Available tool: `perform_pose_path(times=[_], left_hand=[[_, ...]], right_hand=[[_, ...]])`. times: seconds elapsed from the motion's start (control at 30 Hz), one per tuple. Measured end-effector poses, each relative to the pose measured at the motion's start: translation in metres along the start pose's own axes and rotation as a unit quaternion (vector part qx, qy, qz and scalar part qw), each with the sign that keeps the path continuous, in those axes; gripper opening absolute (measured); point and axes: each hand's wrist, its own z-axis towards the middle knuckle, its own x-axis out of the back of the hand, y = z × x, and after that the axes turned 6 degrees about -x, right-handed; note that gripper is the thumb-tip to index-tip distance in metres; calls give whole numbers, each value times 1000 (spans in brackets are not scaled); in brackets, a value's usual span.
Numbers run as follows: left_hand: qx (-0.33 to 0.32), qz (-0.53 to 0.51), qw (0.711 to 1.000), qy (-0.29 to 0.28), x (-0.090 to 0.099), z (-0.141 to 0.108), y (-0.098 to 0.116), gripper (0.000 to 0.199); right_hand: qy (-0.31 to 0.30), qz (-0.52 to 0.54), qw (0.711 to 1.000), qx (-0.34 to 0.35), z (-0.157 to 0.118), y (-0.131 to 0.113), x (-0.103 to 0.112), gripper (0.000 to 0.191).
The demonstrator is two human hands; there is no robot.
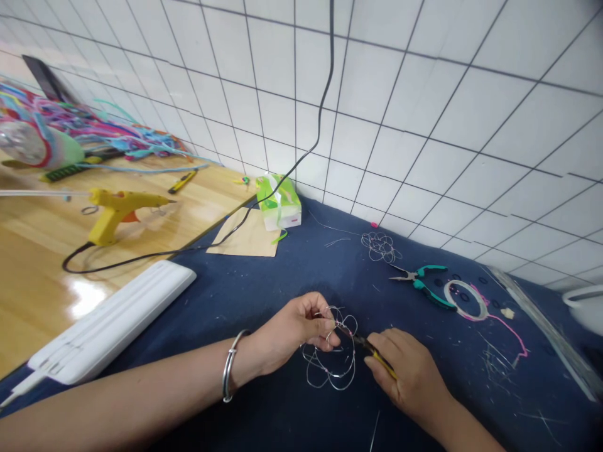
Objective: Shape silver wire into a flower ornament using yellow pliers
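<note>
Thin silver wire bent into a looped, flower-like frame [333,375] hangs from my left hand [306,323]. The fingers and thumb of that hand pinch the wire at its upper edge. My right hand [409,370] is wrapped round pliers with yellow handles [386,364]. Their dark jaws point left and reach the wire loops close to my left fingertips. Whether the jaws grip the wire is too small to tell. Small pink marks show at several joints of the frame.
Behind lie a second wire flower [380,246], teal-handled long-nose pliers [419,279] and a white coil [466,300] with pink cord. Wire scraps [497,370] are scattered at right. Left are a white power strip [117,320], a yellow glue gun [110,210] and a tissue pack [280,204] by the tiled wall.
</note>
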Motion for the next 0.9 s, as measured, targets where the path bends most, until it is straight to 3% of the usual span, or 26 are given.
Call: perform_pose_path(times=[0.1, 0.47, 0.9], left_hand=[[-10, 4, 1000, -16, 1, 1, -2, 20], [4, 73, 997, 21, -2, 3, 0, 17], [7, 17, 1000, 7, 2, 2, 1, 18]], right_hand=[[-5, -21, 1000, -4, 0, -2, 2, 20], [-23, -40, 998, -34, 1, -17, 9, 19], [-23, -5, 998, -54, 1, -11, 6, 20]])
